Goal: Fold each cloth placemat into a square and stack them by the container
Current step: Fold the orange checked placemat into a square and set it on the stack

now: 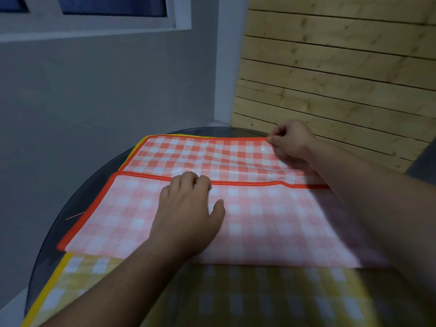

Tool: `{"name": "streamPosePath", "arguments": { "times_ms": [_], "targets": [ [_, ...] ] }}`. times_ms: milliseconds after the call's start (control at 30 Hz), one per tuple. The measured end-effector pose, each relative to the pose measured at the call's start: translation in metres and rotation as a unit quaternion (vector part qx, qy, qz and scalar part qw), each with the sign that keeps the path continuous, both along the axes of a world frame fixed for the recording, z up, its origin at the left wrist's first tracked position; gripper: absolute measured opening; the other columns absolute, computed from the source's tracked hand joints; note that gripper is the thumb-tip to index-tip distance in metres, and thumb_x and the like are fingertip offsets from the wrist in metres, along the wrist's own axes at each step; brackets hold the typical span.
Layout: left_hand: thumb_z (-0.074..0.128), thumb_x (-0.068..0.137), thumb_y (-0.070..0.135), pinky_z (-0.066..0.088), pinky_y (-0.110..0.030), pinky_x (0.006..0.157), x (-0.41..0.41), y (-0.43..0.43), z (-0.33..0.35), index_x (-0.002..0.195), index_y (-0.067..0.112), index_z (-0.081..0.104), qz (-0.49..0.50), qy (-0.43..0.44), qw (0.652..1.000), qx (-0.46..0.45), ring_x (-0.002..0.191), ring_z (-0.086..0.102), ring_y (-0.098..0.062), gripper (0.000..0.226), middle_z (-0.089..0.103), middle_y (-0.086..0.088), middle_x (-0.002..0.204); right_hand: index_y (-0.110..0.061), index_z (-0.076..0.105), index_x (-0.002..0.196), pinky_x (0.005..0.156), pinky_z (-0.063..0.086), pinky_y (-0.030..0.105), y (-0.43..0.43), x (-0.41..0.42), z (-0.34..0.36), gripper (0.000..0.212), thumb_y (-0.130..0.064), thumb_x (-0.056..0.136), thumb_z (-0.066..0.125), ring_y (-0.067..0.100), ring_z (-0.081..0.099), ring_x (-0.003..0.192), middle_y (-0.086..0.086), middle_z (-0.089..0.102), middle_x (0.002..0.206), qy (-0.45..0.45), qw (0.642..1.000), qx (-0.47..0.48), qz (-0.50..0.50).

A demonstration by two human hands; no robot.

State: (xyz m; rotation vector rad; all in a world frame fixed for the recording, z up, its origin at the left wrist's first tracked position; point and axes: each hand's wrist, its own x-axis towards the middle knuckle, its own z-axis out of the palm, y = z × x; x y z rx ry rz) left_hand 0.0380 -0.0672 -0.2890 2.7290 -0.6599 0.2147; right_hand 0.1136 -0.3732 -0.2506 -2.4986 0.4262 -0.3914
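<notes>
A: At my right pinch: far corner of the red mat (236, 156), right hand (291, 143) nipping its hem. Short of that pinch, left hand (188, 208) on the folded flap (271, 220), fingers curled at its edge; can't tell if it grips.
B: Step?
A: First fold, I'd say. Next: bring the flap edge up to the pinch. Yellow mat (70, 279) lies underneath.

Round table (70, 201) carries the lower placemat (77, 274); the upper placemat (271, 220) lies on it. Upper placemat's near half is folded over. Its hem runs left-right directly under the left hand (186, 215) fingers (188, 178), which curl onto it. Single-layer strip lies beyond those fingers. Right hand (291, 142) fingers (273, 138) pinch the far right corner, behind and right of the left fingers. Lower placemat shows nearer than the left fingers. Plank wall (330, 79) stands behind the right fingers; window (94, 17) far left.
</notes>
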Motion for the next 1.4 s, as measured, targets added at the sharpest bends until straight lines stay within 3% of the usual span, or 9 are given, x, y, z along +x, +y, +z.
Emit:
{"name": "streamPosePath", "arguments": {
  "times_ms": [133, 267, 367, 567, 733, 967, 1100, 1200, 1400],
  "targets": [
    [0.037, 0.094, 0.057, 0.037, -0.037, 0.106, -0.002, 0.002, 0.0, 0.125, 0.029, 0.045, -0.008, -0.005, 1.0, -0.004, 0.12, 0.042, -0.014, 0.042, 0.046, 0.007, 0.132, -0.025, 0.068, 0.066, 0.095, 0.047, 0.049, 0.007, -0.007, 0.022, 0.017, -0.032, 0.082, 0.072, 0.014, 0.062, 0.072, -0.013, 0.066, 0.062, -0.041, 0.999, -0.003, 0.018],
    [0.036, 0.096, 0.053, 0.042, -0.034, 0.098, -0.006, 0.005, 0.004, 0.12, 0.027, 0.054, -0.013, -0.03, 0.999, -0.006, 0.11, 0.043, -0.014, 0.039, 0.05, 0.005, 0.12, -0.025, 0.067, 0.069, 0.076, 0.05, 0.033, 0.026, -0.033, 0.053, 0.018, -0.025, 0.087, 0.069, 0.009, 0.06, 0.069, -0.012, 0.066, 0.069, -0.066, 0.997, -0.018, 0.046],
    [0.031, 0.098, 0.053, 0.044, -0.034, 0.092, -0.014, 0.005, 0.011, 0.113, 0.026, 0.062, -0.013, -0.079, 0.996, 0.027, 0.099, 0.045, -0.015, 0.043, 0.053, 0.003, 0.109, -0.023, 0.07, 0.075, 0.075, 0.05, 0.031, 0.043, -0.063, 0.072, 0.014, -0.027, 0.088, 0.068, 0.01, 0.062, 0.072, -0.012, 0.067, 0.072, -0.076, 0.994, -0.048, 0.055],
    [0.028, 0.099, 0.055, 0.036, -0.039, 0.08, -0.027, 0.01, 0.026, 0.109, 0.021, 0.063, -0.058, -0.08, 0.991, 0.09, 0.097, 0.05, -0.025, 0.05, 0.056, -0.004, 0.103, -0.031, 0.064, 0.065, 0.1, 0.043, 0.051, 0.07, -0.131, 0.075, 0.022, -0.03, 0.086, 0.068, 0.013, 0.063, 0.079, -0.017, 0.065, 0.068, -0.055, 0.995, -0.076, 0.034],
    [0.042, 0.093, 0.045, 0.043, -0.039, 0.072, -0.06, 0.025, 0.046, 0.104, 0.017, 0.064, -0.192, -0.156, 0.969, -0.003, 0.089, 0.056, -0.03, 0.037, 0.06, -0.005, 0.097, -0.033, 0.066, 0.07, 0.102, 0.04, 0.046, 0.099, -0.189, 0.07, 0.016, -0.027, 0.085, 0.069, 0.011, 0.065, 0.087, -0.015, 0.068, 0.077, -0.033, 0.994, -0.1, 0.035],
    [0.056, 0.09, 0.038, 0.044, -0.039, 0.099, -0.093, 0.047, 0.05, 0.12, 0.016, 0.062, -0.269, -0.208, 0.94, -0.033, 0.119, 0.054, -0.028, 0.038, 0.057, -0.009, 0.131, -0.039, 0.06, 0.069, 0.089, 0.048, 0.042, 0.115, -0.246, 0.031, 0.017, -0.03, 0.082, 0.067, 0.014, 0.057, 0.095, -0.014, 0.065, 0.089, 0.003, 0.993, -0.088, 0.073],
    [0.037, 0.097, 0.059, 0.008, -0.04, 0.125, -0.083, 0.053, 0.04, 0.153, 0.027, 0.031, -0.218, -0.083, 0.969, 0.084, 0.154, 0.011, -0.024, 0.065, 0.019, -0.005, 0.165, -0.033, 0.066, 0.074, 0.092, 0.046, 0.039, 0.116, -0.265, 0.007, 0.011, -0.031, 0.085, 0.067, 0.012, 0.053, 0.102, -0.017, 0.063, 0.095, 0.02, 0.994, -0.072, 0.084],
    [0.022, 0.096, 0.067, -0.007, -0.043, 0.124, -0.069, 0.055, 0.03, 0.158, 0.035, 0.009, -0.199, -0.034, 0.968, 0.153, 0.154, -0.011, -0.02, 0.071, -0.003, -0.001, 0.168, -0.027, 0.072, 0.08, 0.097, 0.043, 0.034, 0.118, -0.273, -0.002, 0.009, -0.025, 0.087, 0.068, 0.014, 0.049, 0.113, -0.012, 0.064, 0.11, 0.01, 0.995, -0.052, 0.086],
    [0.006, 0.083, 0.079, -0.008, -0.042, 0.124, -0.064, 0.058, 0.025, 0.157, 0.041, 0.004, -0.213, 0.034, 0.961, 0.172, 0.153, -0.013, -0.017, 0.083, -0.008, 0.004, 0.167, -0.03, 0.072, 0.086, 0.1, 0.042, 0.035, 0.118, -0.282, -0.017, 0.009, -0.025, 0.089, 0.066, 0.008, 0.045, 0.118, -0.013, 0.06, 0.122, -0.009, 0.995, -0.039, 0.091]
  ]
}}
